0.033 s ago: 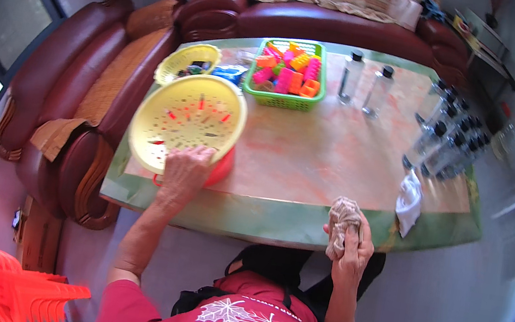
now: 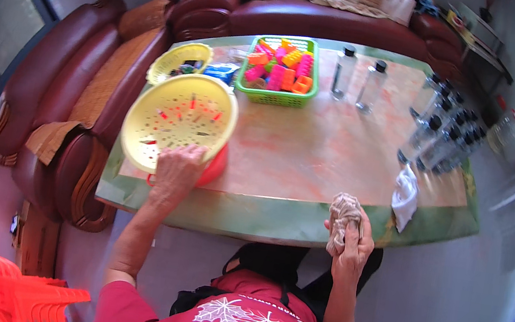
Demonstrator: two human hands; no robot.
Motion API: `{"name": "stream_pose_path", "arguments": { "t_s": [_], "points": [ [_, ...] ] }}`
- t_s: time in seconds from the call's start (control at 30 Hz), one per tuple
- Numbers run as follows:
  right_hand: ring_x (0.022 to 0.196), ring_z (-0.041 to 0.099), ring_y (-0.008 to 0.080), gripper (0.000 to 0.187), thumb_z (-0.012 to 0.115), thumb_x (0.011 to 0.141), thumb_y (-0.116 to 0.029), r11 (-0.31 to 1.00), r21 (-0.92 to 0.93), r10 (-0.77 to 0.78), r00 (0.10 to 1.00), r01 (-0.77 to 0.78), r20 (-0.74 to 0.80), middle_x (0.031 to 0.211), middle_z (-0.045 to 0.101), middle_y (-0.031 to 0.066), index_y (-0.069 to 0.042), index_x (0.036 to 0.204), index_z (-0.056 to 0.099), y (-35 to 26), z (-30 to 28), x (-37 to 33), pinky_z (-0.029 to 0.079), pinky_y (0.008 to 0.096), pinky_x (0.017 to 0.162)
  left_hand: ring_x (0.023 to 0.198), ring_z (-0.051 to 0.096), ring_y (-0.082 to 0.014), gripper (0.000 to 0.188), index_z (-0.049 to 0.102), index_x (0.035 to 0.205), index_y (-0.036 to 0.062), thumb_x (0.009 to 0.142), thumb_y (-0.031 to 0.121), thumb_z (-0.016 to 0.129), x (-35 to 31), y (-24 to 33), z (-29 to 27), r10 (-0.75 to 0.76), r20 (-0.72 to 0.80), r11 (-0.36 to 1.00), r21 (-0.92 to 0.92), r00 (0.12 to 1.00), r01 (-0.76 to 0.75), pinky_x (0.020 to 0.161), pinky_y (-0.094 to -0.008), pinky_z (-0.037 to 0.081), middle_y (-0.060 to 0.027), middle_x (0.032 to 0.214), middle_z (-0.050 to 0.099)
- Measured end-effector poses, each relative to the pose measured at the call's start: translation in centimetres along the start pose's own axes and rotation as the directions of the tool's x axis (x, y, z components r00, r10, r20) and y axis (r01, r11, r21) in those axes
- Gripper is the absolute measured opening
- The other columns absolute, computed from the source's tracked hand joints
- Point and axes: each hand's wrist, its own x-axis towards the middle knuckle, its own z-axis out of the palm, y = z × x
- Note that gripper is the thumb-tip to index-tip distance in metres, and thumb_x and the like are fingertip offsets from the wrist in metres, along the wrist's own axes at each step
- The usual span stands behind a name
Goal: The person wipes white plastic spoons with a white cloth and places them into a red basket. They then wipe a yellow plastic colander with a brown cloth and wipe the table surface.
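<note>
My left hand is closed over the near rim of a round yellow colander. The colander is tilted toward me over a red basin, whose side and handle peep out below it. Red shows through some of its holes. At the table's front edge, my right hand grips a bunched beige cloth. A white cloth lies crumpled to the right of that hand, apart from it.
Behind the colander are a small yellow basket, a blue packet and a green basket of toy blocks. Two black-capped clear bottles stand beyond; several more bottles crowd the table's right. Orange stools are stacked lower left.
The whole view has shifted slightly, so the table and its things sit a little farther left. Both hands keep the same holds.
</note>
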Motion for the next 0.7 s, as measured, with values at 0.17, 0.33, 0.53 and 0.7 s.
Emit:
{"name": "stream_pose_path", "arguments": {
  "t_s": [0.17, 0.33, 0.53, 0.7],
  "points": [
    [0.082, 0.058, 0.0114, 0.035, 0.051, 0.097, -0.019, 0.993, -0.069, -0.109, 0.973, 0.097, -0.204, 0.098, 0.061, 0.006, 0.003, 0.124, 0.052, 0.6, -3.9, 1.8, 0.048, 0.023, 0.073, 0.09, 0.064, -0.024, 0.046, 0.061, 0.114, 0.0138, 0.073, 0.032, 0.073, 0.6, 0.0, -2.8, -0.03, 0.012, 0.996, -0.08, 0.999, 0.031, 0.077, -0.0423, 0.046, -0.0074, 0.097, 0.067],
    [0.087, 0.057, 0.0098, 0.029, 0.05, 0.096, -0.015, 0.992, -0.04, -0.126, 0.961, 0.12, -0.247, 0.099, 0.061, 0.0045, 0.003, 0.118, 0.057, 0.3, -6.4, 2.8, 0.046, 0.0231, 0.08, 0.109, 0.052, -0.0329, 0.057, 0.06, 0.114, 0.0103, 0.065, 0.031, 0.08, 1.0, 2.6, -5.2, 0.103, -0.332, 0.994, 0.001, 0.938, -0.109, 0.086, -0.0448, 0.043, -0.0129, 0.117, 0.055],
    [0.101, 0.054, 0.0123, 0.031, 0.047, 0.097, -0.014, 0.993, -0.043, 0.117, 0.98, -0.111, 0.163, 0.116, 0.053, 0.007, 0.004, 0.12, 0.056, -1.4, -2.1, 2.3, 0.045, 0.0256, 0.087, 0.106, 0.054, -0.0264, 0.059, 0.053, 0.121, 0.008, 0.069, 0.016, 0.079, -0.9, 11.5, -3.8, 0.098, -0.126, 0.495, -0.854, 0.987, -0.159, 0.082, -0.039, 0.049, -0.0129, 0.115, 0.058],
    [0.096, 0.048, 0.0103, 0.03, 0.048, 0.097, -0.018, 0.902, -0.376, -0.11, 0.954, 0.213, 0.278, 0.11, 0.048, 0.0082, -0.004, 0.122, 0.059, -0.7, 1.1, 2.0, 0.042, 0.0235, 0.085, 0.099, 0.058, -0.016, 0.067, 0.04, 0.132, 0.0048, 0.074, 0.004, 0.075, -1.1, 18.8, -0.4, 0.369, 0.397, -0.453, -0.712, 0.84, 0.536, 0.075, -0.0246, 0.05, -0.0075, 0.112, 0.058]
  ]
}}
